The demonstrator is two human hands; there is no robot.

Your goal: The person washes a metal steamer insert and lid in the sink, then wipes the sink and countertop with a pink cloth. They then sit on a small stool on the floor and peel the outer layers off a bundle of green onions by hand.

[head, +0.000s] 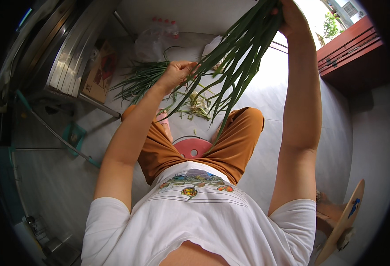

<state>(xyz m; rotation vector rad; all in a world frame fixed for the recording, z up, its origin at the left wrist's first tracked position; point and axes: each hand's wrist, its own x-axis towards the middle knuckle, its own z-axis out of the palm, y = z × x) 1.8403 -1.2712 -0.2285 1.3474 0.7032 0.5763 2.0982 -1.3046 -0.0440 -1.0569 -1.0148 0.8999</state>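
My right hand (286,20) is raised at the top right, shut on a bunch of long green leaves (245,50) that hang down to the left; they look like garlic chives or scallions. Lower and to the left, my left hand (180,74) pinches at the edge of the hanging leaves with thumb and fingers together; which leaf it holds is too small to tell. Behind my left forearm a pile of similar green stalks (141,78) lies on the floor. Pale peelings and trimmed bits (198,103) are scattered on the floor between my feet and the pile.
A pink plastic stool (193,148) is beneath me. Beyond the pile lie a clear plastic bag (146,45) and bottles with red caps (173,30). At left are a cardboard box (97,81), a metal rack leg and a teal dustpan (73,138). A red door frame (348,50) stands at right.
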